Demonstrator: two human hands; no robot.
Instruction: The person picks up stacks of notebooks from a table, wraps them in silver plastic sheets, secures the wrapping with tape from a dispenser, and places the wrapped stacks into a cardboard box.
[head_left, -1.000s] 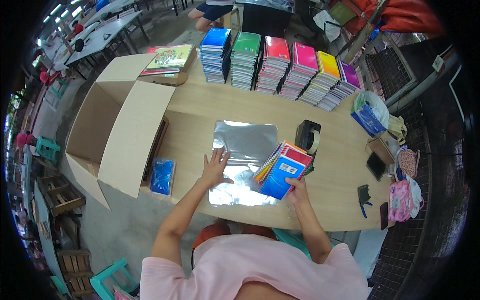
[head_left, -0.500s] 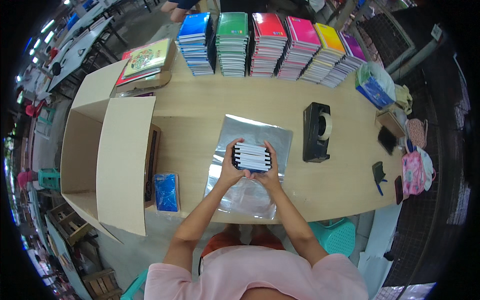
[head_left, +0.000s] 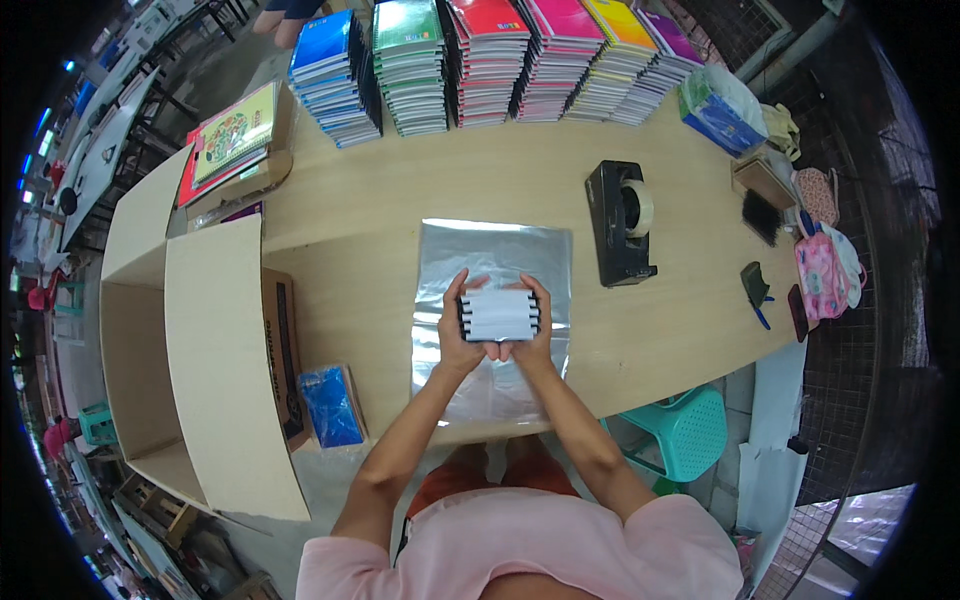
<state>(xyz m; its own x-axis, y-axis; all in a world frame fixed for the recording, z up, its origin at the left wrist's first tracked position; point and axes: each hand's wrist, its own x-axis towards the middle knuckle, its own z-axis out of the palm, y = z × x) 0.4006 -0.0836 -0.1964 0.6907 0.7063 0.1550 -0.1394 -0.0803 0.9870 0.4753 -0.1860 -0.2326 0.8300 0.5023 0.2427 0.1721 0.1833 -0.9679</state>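
A small stack of notebooks (head_left: 500, 316) is held between both hands, its white page edges facing up and dark bindings along the left and right sides. My left hand (head_left: 456, 328) wraps round the left side, fingers bent at the far corner. On the opposite side my right hand (head_left: 535, 326) grips in the same way, and the thumbs meet at the near edge. Beneath the hands, clear shiny plastic bags (head_left: 494, 255) lie flat on the wooden table (head_left: 390, 195). The notebooks' covers are mostly hidden.
An open cardboard box (head_left: 220, 370) stands at left, beside a blue plastic-wrapped pack (head_left: 332, 406). Stacks of coloured notebooks (head_left: 488, 70) line the far edge. A black tape dispenser (head_left: 615, 225) sits to the right. Near the right edge lies a pink pouch (head_left: 825, 275); a green stool (head_left: 685, 435) stands below.
The notebooks' page edges now sit closer together and more level between my hands. My view has shifted, so the table's things appear turned slightly. Both hands keep their hold.
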